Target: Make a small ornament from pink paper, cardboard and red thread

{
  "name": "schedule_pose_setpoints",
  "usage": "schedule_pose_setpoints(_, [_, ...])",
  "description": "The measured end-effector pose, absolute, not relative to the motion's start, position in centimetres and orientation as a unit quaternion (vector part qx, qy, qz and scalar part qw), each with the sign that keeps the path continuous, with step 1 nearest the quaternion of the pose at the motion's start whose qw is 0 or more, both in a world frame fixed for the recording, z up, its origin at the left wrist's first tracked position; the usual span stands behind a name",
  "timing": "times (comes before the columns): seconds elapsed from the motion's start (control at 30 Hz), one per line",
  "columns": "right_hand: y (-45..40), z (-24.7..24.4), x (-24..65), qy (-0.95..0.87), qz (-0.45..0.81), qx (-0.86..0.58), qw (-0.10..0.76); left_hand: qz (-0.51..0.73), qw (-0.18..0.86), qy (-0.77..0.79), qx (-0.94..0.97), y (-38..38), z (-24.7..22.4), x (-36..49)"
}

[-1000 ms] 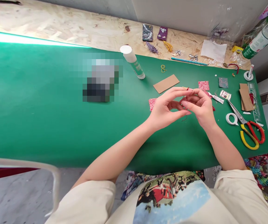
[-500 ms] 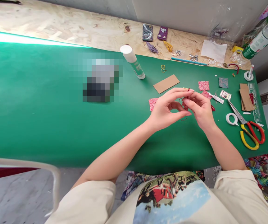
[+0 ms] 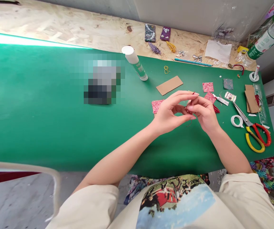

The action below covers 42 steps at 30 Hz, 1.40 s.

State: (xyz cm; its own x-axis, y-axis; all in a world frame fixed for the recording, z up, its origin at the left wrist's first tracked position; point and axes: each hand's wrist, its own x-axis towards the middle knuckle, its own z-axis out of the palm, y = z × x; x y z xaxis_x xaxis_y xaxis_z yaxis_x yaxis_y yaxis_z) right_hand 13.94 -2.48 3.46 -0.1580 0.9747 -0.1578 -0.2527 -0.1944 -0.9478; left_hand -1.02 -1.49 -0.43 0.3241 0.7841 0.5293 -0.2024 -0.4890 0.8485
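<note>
Above the green tabletop, my left hand [image 3: 171, 111] holds a dark red thread [image 3: 191, 99] with its thumb and fingers spread apart, the thread running between their tips. A thin yellow piece [image 3: 191, 92] shows at the upper fingertips. My right hand [image 3: 204, 114] pinches the same thread midway, and a loose dark end hangs below. How the strands wrap is partly hidden by the fingers. Behind my left wrist lies a pink patterned square [image 3: 157, 106]. A brown card strip [image 3: 169, 85] lies just beyond my hands.
Scissors [image 3: 249, 122], a white tape roll [image 3: 237, 121], a small white tube [image 3: 222, 100] and pink patterned squares [image 3: 207, 86] lie to the right. A glue stick [image 3: 137, 65] stands behind on the left. Two tasselled pieces [image 3: 150, 33] and a blue pencil [image 3: 192, 62] lie at the back.
My right fingers have shifted slightly and curled along the thread, showing more of its upper stretch. The loose end hangs a little lower. My left hand has hardly moved.
</note>
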Motion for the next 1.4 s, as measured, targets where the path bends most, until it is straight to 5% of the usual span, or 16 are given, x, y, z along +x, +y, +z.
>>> schedule_pose_setpoints(0.63, [-2.5,3.3,14.1,-0.44,0.642,-0.433,0.455,0.518,0.545,0.233,0.616,-1.5,0.2,-1.2])
schedule_pose_setpoints(0.87, [-2.4,3.1,14.8,-0.465,0.586,-0.404,0.526,0.475,0.619,0.264,0.567,-1.3,1.0,-1.6])
schedule_pose_setpoints(1.4, [-2.1,3.1,15.2,-0.494,0.561,-0.457,0.482,0.518,0.533,0.266,0.614,-1.2,0.4,-1.6])
